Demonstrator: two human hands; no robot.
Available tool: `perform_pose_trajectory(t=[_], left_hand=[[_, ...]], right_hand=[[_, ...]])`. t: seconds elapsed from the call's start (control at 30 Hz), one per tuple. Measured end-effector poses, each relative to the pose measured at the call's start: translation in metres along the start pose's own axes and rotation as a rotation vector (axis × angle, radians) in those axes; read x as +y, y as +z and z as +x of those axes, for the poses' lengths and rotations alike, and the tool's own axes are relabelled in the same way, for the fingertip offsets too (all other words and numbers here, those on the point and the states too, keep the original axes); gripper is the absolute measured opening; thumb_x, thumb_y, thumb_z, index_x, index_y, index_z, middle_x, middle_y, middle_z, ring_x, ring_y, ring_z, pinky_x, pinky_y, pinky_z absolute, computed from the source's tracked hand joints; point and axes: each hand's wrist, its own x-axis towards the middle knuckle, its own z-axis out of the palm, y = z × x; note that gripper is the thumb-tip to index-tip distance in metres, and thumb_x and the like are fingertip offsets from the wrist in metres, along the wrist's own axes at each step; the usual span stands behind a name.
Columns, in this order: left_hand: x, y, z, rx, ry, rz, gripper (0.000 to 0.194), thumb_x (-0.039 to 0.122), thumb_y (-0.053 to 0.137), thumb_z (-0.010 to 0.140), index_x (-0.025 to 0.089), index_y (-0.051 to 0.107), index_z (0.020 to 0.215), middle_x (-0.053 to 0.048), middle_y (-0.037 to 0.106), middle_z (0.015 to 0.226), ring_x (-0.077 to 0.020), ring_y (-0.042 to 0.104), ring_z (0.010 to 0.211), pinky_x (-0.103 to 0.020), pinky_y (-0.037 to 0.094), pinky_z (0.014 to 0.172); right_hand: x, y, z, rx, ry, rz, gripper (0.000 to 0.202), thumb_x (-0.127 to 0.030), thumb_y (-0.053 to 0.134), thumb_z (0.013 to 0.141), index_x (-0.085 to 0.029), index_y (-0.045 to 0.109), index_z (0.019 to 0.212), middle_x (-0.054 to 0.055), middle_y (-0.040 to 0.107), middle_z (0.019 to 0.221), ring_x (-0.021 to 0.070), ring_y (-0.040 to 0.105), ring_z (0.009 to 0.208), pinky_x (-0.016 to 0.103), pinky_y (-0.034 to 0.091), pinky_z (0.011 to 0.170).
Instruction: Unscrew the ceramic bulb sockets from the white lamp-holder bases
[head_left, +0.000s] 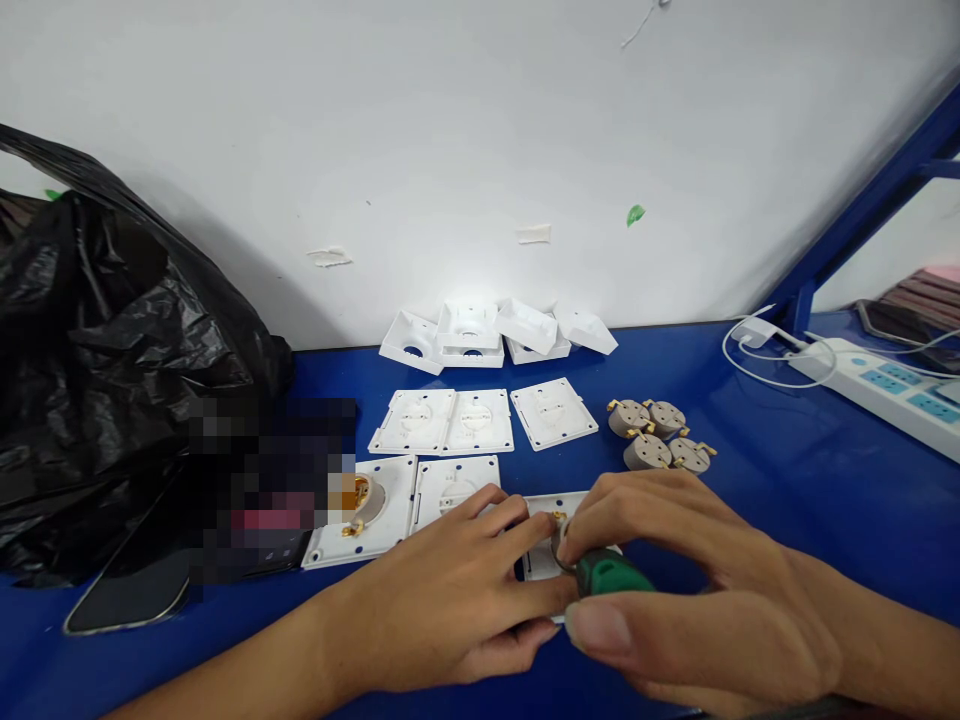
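Observation:
My left hand (465,590) holds down a square white plastic plate (536,568), its fingers over the plate and thumb by the near edge. In my right hand (712,600) is a green-handled screwdriver (616,574), tilted over the same plate; its tip is hidden. Between the fingertips, part of a round socket with a brass contact (559,518) shows on the plate. Left of it lie a bare white plate (469,470) and a plate (326,545) bearing a round beige lamp socket (373,500) with brass tabs.
Several beige sockets (649,453) sit at the right. Three white plates (480,437) and several white box covers (472,355) lie farther back. A black plastic bag (135,340) and a phone (131,590) are left, a power strip (877,390) right. A white wall closes the back.

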Motion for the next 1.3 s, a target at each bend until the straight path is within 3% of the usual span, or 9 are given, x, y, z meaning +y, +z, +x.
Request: perform_pose_trajectory(t=[0.2, 0.3, 0.47, 0.73, 1.0, 1.13, 1.17, 1.2, 1.3], left_hand=[[0.0, 0.001, 0.0, 0.046, 0.01, -0.007, 0.018, 0.035, 0.052, 0.109, 0.024, 0.063, 0.119, -0.006, 0.066, 0.116, -0.0251, 0.059, 0.1, -0.04, 0.048, 0.094], [0.0, 0.001, 0.0, 0.077, 0.029, -0.001, 0.019, 0.034, 0.05, 0.11, 0.024, 0.063, 0.119, -0.006, 0.066, 0.115, -0.0254, 0.059, 0.099, -0.041, 0.048, 0.093], [0.0, 0.002, 0.0, 0.077, 0.023, 0.006, 0.021, 0.036, 0.049, 0.11, 0.025, 0.063, 0.122, -0.007, 0.066, 0.117, -0.0261, 0.06, 0.099, -0.044, 0.05, 0.094], [-0.001, 0.004, 0.0, 0.055, 0.025, 0.001, 0.018, 0.037, 0.053, 0.109, 0.025, 0.062, 0.12, -0.007, 0.066, 0.117, -0.026, 0.059, 0.099, -0.043, 0.052, 0.089], [-0.001, 0.003, 0.0, 0.053, 0.02, 0.002, 0.016, 0.035, 0.056, 0.108, 0.025, 0.063, 0.119, -0.006, 0.063, 0.116, -0.0248, 0.058, 0.099, -0.039, 0.05, 0.089], [-0.002, 0.006, 0.0, 0.053, 0.036, 0.017, 0.017, 0.036, 0.055, 0.109, 0.025, 0.063, 0.119, -0.007, 0.064, 0.115, -0.0252, 0.058, 0.097, -0.04, 0.05, 0.087], [-0.002, 0.007, 0.0, 0.051, 0.037, 0.017, 0.017, 0.035, 0.055, 0.109, 0.025, 0.063, 0.119, -0.007, 0.064, 0.115, -0.0251, 0.058, 0.097, -0.04, 0.05, 0.087], [-0.002, 0.007, -0.001, 0.054, 0.039, 0.018, 0.016, 0.035, 0.055, 0.109, 0.025, 0.063, 0.119, -0.007, 0.064, 0.115, -0.0249, 0.058, 0.097, -0.04, 0.05, 0.087], [-0.002, 0.007, -0.001, 0.064, 0.026, 0.023, 0.015, 0.035, 0.057, 0.108, 0.026, 0.063, 0.118, -0.006, 0.063, 0.116, -0.0244, 0.059, 0.097, -0.039, 0.05, 0.085]], right_hand=[[-0.011, -0.009, 0.015, -0.061, 0.192, 0.037, 0.029, -0.037, 0.044, 0.114, -0.024, 0.066, 0.101, -0.001, 0.076, 0.081, 0.0148, 0.075, 0.072, 0.027, 0.059, 0.062], [-0.013, -0.006, 0.018, -0.063, 0.212, 0.046, 0.034, -0.041, 0.044, 0.114, -0.025, 0.069, 0.098, -0.001, 0.077, 0.078, 0.015, 0.075, 0.068, 0.026, 0.057, 0.056], [-0.011, 0.004, 0.01, 0.033, 0.275, 0.118, 0.024, -0.044, 0.054, 0.109, -0.027, 0.07, 0.101, -0.001, 0.075, 0.079, 0.0157, 0.073, 0.07, 0.027, 0.063, 0.068], [0.0, 0.002, -0.005, -0.057, 0.253, 0.222, 0.01, -0.03, 0.061, 0.103, -0.023, 0.068, 0.105, 0.001, 0.078, 0.089, 0.0162, 0.075, 0.077, 0.029, 0.063, 0.078], [-0.003, 0.001, -0.003, -0.064, 0.25, 0.185, 0.01, -0.031, 0.06, 0.103, -0.025, 0.068, 0.103, -0.001, 0.078, 0.089, 0.0162, 0.075, 0.077, 0.029, 0.065, 0.075], [-0.012, -0.003, 0.0, -0.124, 0.331, 0.174, 0.006, -0.028, 0.064, 0.103, -0.025, 0.066, 0.108, -0.001, 0.079, 0.094, 0.0169, 0.076, 0.082, 0.029, 0.063, 0.079], [-0.014, -0.003, -0.001, -0.1, 0.246, 0.218, 0.007, -0.031, 0.065, 0.103, -0.024, 0.066, 0.106, -0.001, 0.078, 0.089, 0.0162, 0.075, 0.077, 0.028, 0.063, 0.075], [-0.016, -0.002, -0.001, -0.107, 0.339, 0.185, 0.006, -0.031, 0.063, 0.105, -0.025, 0.066, 0.107, -0.001, 0.078, 0.091, 0.0166, 0.076, 0.08, 0.029, 0.063, 0.08], [-0.017, 0.004, -0.004, -0.031, 0.399, 0.162, 0.013, -0.038, 0.062, 0.106, -0.026, 0.067, 0.104, 0.0, 0.077, 0.089, 0.018, 0.075, 0.079, 0.031, 0.062, 0.077]])
